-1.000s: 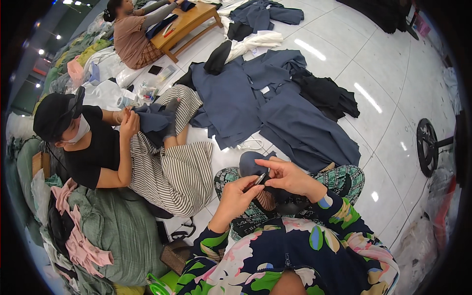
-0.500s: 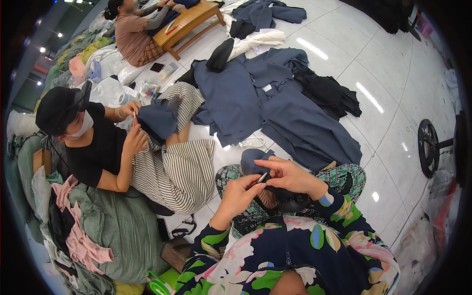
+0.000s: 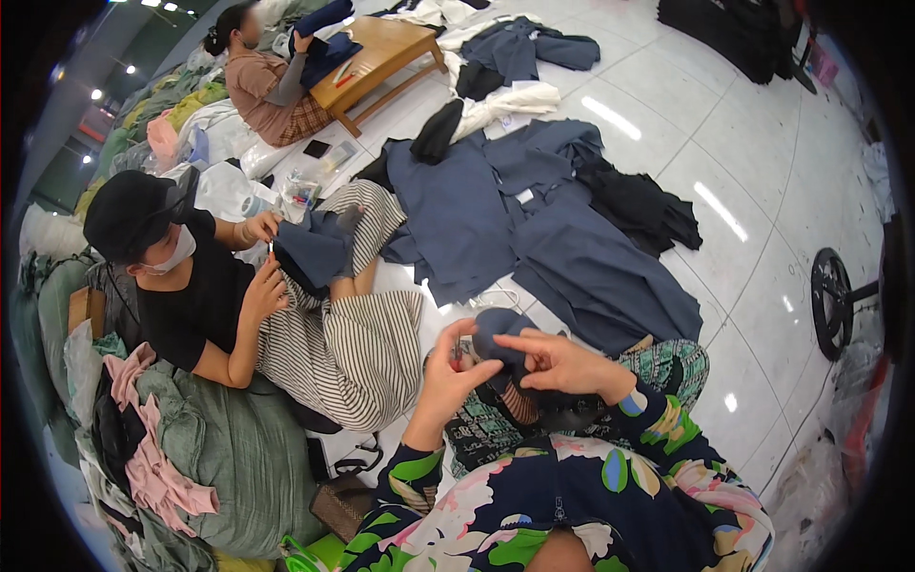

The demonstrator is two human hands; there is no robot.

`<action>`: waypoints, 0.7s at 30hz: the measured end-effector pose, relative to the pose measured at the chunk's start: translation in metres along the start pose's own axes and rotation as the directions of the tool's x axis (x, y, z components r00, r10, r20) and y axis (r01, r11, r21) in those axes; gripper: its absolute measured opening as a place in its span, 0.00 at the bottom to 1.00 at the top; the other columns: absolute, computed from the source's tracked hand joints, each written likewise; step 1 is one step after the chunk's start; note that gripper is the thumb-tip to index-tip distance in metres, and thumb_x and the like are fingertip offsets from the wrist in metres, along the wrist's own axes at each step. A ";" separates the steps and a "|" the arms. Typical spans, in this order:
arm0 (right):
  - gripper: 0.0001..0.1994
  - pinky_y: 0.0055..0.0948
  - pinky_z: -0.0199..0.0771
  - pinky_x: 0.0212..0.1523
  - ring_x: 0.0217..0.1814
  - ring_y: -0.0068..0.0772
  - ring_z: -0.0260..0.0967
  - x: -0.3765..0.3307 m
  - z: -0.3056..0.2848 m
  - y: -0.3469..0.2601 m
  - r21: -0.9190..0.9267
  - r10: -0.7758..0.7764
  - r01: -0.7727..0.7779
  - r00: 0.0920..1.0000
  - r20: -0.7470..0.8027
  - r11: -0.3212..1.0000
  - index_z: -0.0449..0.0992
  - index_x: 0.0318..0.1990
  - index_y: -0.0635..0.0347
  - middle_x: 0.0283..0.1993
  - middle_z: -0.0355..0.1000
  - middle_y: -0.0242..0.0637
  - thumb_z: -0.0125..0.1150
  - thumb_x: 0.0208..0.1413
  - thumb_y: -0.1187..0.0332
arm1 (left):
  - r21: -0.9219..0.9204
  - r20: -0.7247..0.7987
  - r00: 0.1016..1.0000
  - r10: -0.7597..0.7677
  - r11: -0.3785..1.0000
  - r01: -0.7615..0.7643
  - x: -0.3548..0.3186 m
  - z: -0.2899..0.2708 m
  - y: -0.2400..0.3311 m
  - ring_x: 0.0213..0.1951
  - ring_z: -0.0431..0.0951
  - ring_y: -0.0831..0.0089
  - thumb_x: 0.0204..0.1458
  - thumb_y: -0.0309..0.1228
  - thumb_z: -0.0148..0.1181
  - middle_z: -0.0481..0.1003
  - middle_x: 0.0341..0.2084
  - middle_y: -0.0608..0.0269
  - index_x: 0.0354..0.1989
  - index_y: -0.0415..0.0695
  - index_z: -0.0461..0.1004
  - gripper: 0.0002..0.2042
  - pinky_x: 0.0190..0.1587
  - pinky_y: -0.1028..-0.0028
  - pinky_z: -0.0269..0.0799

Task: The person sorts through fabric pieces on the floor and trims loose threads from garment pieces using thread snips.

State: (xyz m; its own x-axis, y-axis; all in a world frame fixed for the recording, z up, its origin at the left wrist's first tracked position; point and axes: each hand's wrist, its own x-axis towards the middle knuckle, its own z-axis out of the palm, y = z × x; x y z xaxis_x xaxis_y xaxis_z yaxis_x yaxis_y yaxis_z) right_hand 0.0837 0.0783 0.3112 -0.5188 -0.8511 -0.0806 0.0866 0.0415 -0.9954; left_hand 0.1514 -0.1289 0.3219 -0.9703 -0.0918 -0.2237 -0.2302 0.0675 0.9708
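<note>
My left hand (image 3: 448, 367) is raised over my lap and pinches a small thin tool (image 3: 457, 355) between thumb and fingers. My right hand (image 3: 562, 360) grips a piece of dark blue cloth (image 3: 498, 336) held up between both hands. The tool's tip sits at the cloth's left edge. My sleeves are dark with large coloured flowers, and my knees in patterned green trousers (image 3: 667, 367) lie under the cloth.
A person in a black cap and striped skirt (image 3: 353, 348) sits at my left, working on another blue piece (image 3: 307, 250). Blue garments (image 3: 534, 229) and black ones (image 3: 634, 205) are spread on the white tiled floor. A low wooden table (image 3: 381, 52), a second seated person, stuffed sacks (image 3: 229, 458) and a black wheel (image 3: 831, 300) are around.
My left hand has lifted the tool up to the cloth's edge, and the cloth sits higher between my hands. The person at my left has shifted their blue piece slightly.
</note>
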 end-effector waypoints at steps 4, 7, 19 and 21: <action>0.34 0.18 0.60 0.32 0.30 0.16 0.57 -0.002 0.004 -0.011 0.021 -0.020 0.020 1.000 0.009 1.000 0.60 0.64 0.53 0.37 0.53 0.28 0.58 0.46 0.81 | -0.176 0.132 0.968 -0.214 0.956 0.235 0.006 0.017 -0.004 0.31 0.69 0.84 0.47 0.25 0.65 0.73 0.32 0.69 0.44 0.34 0.72 0.16 0.35 0.82 0.65; 0.23 0.18 0.61 0.32 0.30 0.15 0.57 -0.005 0.008 0.004 0.086 0.050 -0.039 0.991 -0.127 0.996 0.66 0.53 0.56 0.37 0.58 0.27 0.59 0.48 0.81 | -0.104 0.046 0.995 -0.083 0.991 0.087 0.013 0.027 -0.019 0.29 0.67 0.86 0.49 0.27 0.64 0.72 0.26 0.73 0.34 0.35 0.74 0.09 0.32 0.83 0.63; 0.11 0.18 0.62 0.37 0.38 0.18 0.58 0.002 0.013 0.017 0.151 -0.069 0.110 0.965 -0.253 0.982 0.63 0.30 0.59 0.41 0.57 0.30 0.61 0.47 0.82 | 0.029 -0.097 0.987 0.125 0.992 -0.123 0.011 0.025 -0.012 0.23 0.63 0.86 0.49 0.31 0.64 0.69 0.17 0.73 0.28 0.37 0.73 0.10 0.25 0.81 0.60; 0.11 0.17 0.62 0.37 0.38 0.18 0.58 -0.003 0.016 0.018 0.112 -0.104 0.135 0.964 -0.245 0.984 0.64 0.31 0.59 0.41 0.57 0.30 0.61 0.47 0.82 | 0.072 -0.091 0.984 0.154 0.986 -0.148 0.009 0.024 -0.005 0.22 0.64 0.86 0.48 0.30 0.65 0.70 0.17 0.71 0.28 0.37 0.73 0.09 0.25 0.82 0.61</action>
State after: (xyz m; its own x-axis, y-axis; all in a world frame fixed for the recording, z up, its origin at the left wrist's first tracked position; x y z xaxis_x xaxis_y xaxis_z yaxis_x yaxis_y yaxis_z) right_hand 0.1002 0.0730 0.2943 -0.7173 -0.6967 0.0135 0.1104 -0.1328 -0.9850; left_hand 0.1420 -0.1065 0.3127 -0.9834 -0.1704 -0.0628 -0.0892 0.1515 0.9844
